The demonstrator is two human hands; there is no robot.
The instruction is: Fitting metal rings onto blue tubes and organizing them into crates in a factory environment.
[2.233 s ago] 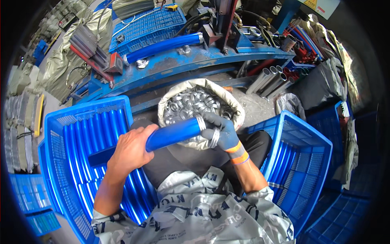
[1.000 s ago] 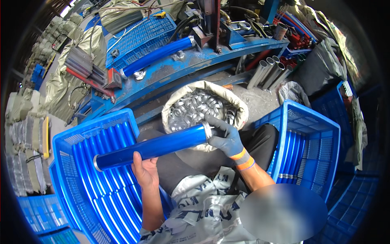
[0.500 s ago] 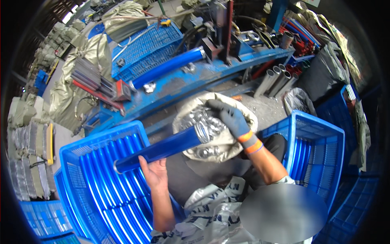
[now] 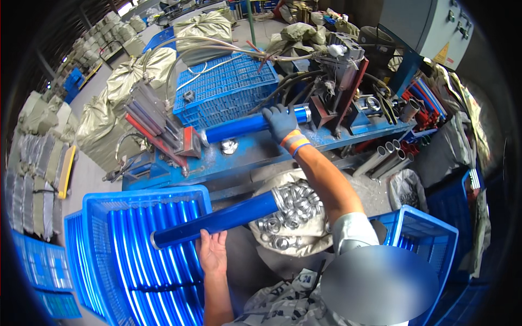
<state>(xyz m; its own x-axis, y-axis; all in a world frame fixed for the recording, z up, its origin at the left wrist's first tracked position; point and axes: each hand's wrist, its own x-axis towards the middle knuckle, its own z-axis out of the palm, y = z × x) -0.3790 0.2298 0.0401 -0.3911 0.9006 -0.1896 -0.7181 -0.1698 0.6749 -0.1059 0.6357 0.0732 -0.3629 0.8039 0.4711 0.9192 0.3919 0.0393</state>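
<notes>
Left hand [image 4: 213, 251]: bare, cupped under the near blue tube [image 4: 217, 218], holding it from below close to its left end.
Near blue tube: slanted across the lap, left end over the blue crate [image 4: 103, 217] of like tubes, right end over the sack of metal rings [image 4: 291, 209].
Right hand [image 4: 281, 122]: gloved, clasped around the far blue tube [image 4: 247, 125] lying in the blue press [image 4: 255, 149] on the worktop.
Risk, near: a one-handed, off-centre hold could let the near tube tip and slide into the sack.
Risk, far: fingers near the press clamp [image 4: 342, 89] could get pinched.
</notes>
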